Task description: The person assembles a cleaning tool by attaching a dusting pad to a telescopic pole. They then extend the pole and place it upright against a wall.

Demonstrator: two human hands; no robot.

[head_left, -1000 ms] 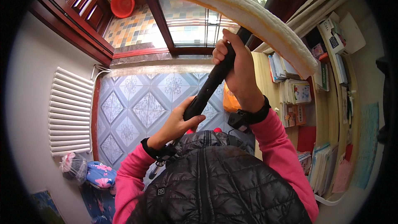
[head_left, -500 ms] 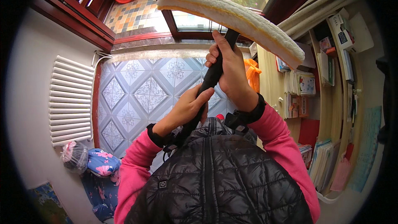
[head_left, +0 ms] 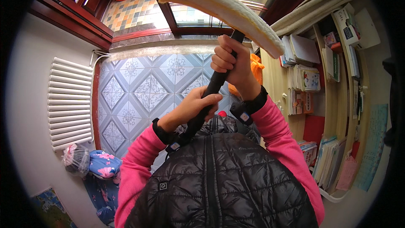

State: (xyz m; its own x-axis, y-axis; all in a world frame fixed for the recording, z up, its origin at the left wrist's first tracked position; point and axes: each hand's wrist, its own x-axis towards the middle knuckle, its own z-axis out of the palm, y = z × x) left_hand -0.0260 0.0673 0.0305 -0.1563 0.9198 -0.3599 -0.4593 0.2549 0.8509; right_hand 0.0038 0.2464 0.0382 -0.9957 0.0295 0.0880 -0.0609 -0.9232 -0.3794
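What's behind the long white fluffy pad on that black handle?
Past the edges of the white pad, a glass door panel and its dark red frame show behind it. The stretch directly behind the pad is covered, so I can't tell what is there.

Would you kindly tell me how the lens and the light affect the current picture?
Head view: the bookshelf bows along the blackened right rim; glare bleaches part of the mosaic floor; the black jacket shows shiny highlights; the white pad looks curved, perhaps partly from the lens.
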